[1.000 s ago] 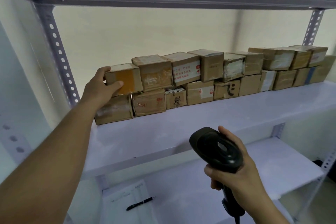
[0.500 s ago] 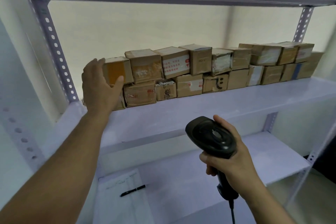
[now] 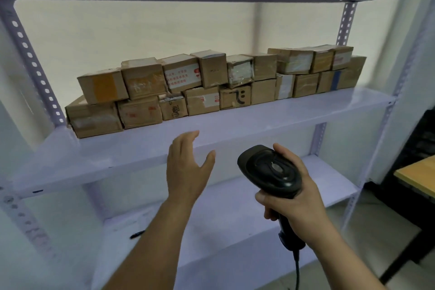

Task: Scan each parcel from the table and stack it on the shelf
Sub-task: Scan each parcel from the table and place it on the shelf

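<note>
holds the left hand (image 3: 186, 167) open in the air, just before the front edge of the shelf (image 3: 235, 124), touching nothing. fingers straight and a little spread, thumb set apart, back of the hand to the camera. grips the black scanner (image 3: 268, 169) in the right hand (image 3: 292, 197), fingers curled round the handle under the head, one fingertip up on the side of the head. top of the scanner head turned to the camera. cable (image 3: 297, 273) hanging down from the handle end. parcels (image 3: 261, 91) already on the shelf, in two layers against the back wall, side by side and touching, from near the left post to near the right post. at the left end, top parcel (image 3: 103, 89) with an orange band, lying a little tilted on a wider one. on the lower shelf (image 3: 235, 219), black pen (image 3: 137, 234), partly hidden by the left arm. at the far right, corner of a table (image 3: 416, 172) with a wooden top, well apart from both hands.
</note>
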Demonstrator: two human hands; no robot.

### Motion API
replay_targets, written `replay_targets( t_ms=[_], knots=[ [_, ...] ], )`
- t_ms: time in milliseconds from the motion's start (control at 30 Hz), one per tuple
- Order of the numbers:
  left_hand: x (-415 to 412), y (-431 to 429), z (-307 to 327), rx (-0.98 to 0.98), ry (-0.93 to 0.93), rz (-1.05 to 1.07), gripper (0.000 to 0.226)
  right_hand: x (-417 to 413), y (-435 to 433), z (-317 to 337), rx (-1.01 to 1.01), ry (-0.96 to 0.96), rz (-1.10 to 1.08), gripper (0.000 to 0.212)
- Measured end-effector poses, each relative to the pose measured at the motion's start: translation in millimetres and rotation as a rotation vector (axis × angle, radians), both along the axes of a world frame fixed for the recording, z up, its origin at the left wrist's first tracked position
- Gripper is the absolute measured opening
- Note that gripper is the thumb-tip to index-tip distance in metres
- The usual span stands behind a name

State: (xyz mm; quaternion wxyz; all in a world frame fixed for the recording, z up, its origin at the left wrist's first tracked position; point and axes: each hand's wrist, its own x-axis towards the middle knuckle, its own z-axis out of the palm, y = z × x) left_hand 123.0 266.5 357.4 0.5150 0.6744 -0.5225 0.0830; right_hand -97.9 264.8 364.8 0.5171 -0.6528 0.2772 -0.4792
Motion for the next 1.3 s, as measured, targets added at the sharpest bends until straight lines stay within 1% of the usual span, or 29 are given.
replay_targets(
  t_ms=[167,500,733,833,967,1133,1300],
  knots=[
    [-80,-1,-32,0.097,0.077,-0.081,0.053,-65,5,-10,0.005,0.014,-0.078,0.089],
    [-250,-16,-65,0.176,0.055,-0.302,0.054,-218,25,-36,0.033,0.017,-0.263,0.086],
    [-349,-29,-77,0.216,0.032,-0.482,0.054,-305,41,-47,0.055,0.006,-0.436,0.087],
    [-383,-36,-77,0.221,0.016,-0.571,0.057,-334,46,-51,0.056,-0.009,-0.511,0.086],
    [-432,-48,-82,0.203,0.009,-0.673,0.069,-372,53,-55,0.038,0.007,-0.623,0.087],
    [-504,-63,-86,0.232,0.001,-0.823,0.056,-429,60,-57,0.045,0.033,-0.756,0.089],
    [-577,-86,-89,0.237,-0.004,-0.933,0.055,-486,52,-60,0.071,0.030,-0.887,0.089]
  ],
)
